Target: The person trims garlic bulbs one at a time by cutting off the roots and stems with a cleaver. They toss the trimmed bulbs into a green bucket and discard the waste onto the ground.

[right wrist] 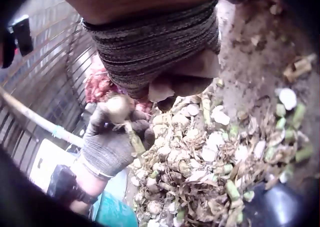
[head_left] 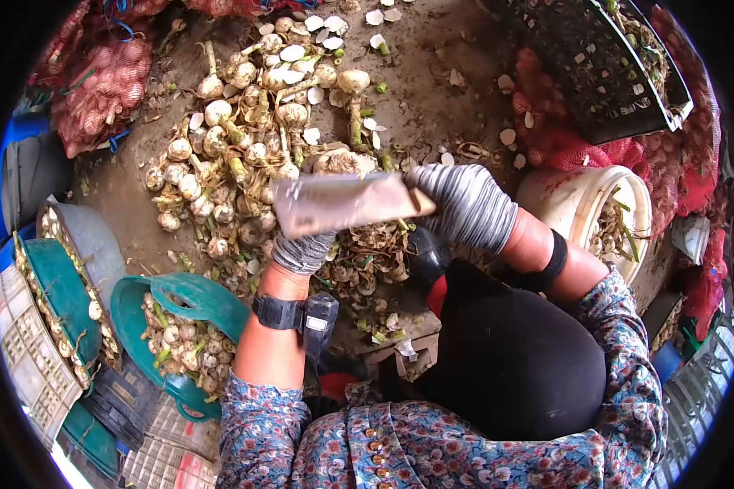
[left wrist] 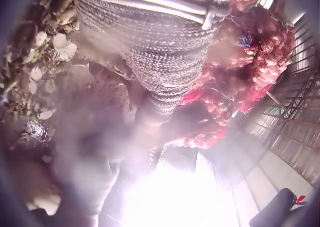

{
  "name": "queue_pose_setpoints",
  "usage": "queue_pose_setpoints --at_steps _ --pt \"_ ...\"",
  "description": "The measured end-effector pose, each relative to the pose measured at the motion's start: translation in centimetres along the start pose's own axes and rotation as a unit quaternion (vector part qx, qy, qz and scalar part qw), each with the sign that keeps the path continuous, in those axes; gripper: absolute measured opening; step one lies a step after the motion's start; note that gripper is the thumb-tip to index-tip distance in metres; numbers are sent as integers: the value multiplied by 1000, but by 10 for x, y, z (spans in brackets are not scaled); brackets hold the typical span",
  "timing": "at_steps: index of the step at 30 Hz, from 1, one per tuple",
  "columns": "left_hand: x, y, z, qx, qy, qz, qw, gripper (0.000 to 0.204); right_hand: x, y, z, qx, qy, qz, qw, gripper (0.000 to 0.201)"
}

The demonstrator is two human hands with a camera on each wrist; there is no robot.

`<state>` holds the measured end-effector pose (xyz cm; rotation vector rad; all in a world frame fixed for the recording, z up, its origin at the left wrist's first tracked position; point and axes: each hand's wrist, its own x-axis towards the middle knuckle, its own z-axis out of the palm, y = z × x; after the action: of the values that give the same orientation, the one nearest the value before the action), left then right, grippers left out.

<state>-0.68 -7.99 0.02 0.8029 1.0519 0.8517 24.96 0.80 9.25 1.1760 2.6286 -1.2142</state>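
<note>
Floral cloth: one blue-and-pink flowered sleeve (head_left: 620, 383) on each arm, nearest the head camera, above one black-clad knee (head_left: 506, 350).
Wrist straps: two, one black band per forearm.
Left hand (head_left: 302, 248): in a grey knit glove, fingers curled round one pale round garlic bulb with a green stalk (right wrist: 119, 109); the right wrist view shows the bulb held up beside the pile, just under the blade.
Right hand (head_left: 465, 204): in a grey striped knit glove, fingers wrapped tight on the handle of one broad, dull steel cleaver (head_left: 342, 202), blade level across the left hand.
Teal plastic basins: two at the left; the round teal basin (head_left: 134, 306) holds trimmed bulbs.
White plastic bucket (head_left: 583, 200): one at the right, with stalk scraps.
Heap of untrimmed garlic (head_left: 236, 155): too many bulbs to count, on the dirt beyond the hands.
Red mesh sacks (head_left: 102, 90): far left and right.
Black plastic crate (head_left: 603, 65): one, far right.
</note>
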Motion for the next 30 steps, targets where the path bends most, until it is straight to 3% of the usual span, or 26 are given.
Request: queue_pose_setpoints --at_steps 1,4,5,6,10,13,14,15,16,19,21,22,24,25,27,28,30 --pt "-4 -23 -17 -138 -64 -41 988 54 -1 -8 -5 -1 -15 -17 1000 36" --pt "-10 -38 3 -399 -98 58 910 53 2 -17 -4 -63 -35 -40 997 28" --pt "-11 -8 15 -266 -53 66 960 54 3 -18 -2 -59 -37 -35 997 28" --pt "-12 -5 16 -232 -42 78 969 55 3 -17 1 -54 -38 -30 997 27" --pt "-15 10 24 -58 13 85 995 59 3 -17 7 -52 -38 -23 998 26" --pt "-19 14 34 -52 52 57 996 62 5 -7 18 -67 -70 6 995 34" --pt "-20 6 26 96 31 55 993 63 6 -4 20 -73 -85 17 994 38" --pt "-23 -6 12 243 7 51 969 64 7 -1 22 -67 -86 23 994 36" --pt "-25 -20 4 338 11 71 938 66 6 12 32 -57 -38 22 997 35" --pt "-23 -27 15 490 105 190 844 71 8 17 34 -61 -39 10 997 34" --pt "-26 -18 21 591 117 252 757 74 7 24 43 -42 -26 -4 999 32" --pt "-30 -10 24 705 140 334 609 75 14 39 51 -14 -25 91 995 33" --pt "-56 45 56 418 81 152 892 76 18 72 53 11 -6 228 974 36" --pt "-69 72 72 258 109 64 958 77 11 82 48 8 9 272 962 38" --pt "-96 103 70 358 84 105 924 79 8 91 37 -61 52 276 958 47" --pt "-115 121 64 454 76 161 873 80 1 77 38 -37 112 237 964 37" --pt "-162 141 27 542 132 22 829 80 0 71 44 -48 131 221 965 37"
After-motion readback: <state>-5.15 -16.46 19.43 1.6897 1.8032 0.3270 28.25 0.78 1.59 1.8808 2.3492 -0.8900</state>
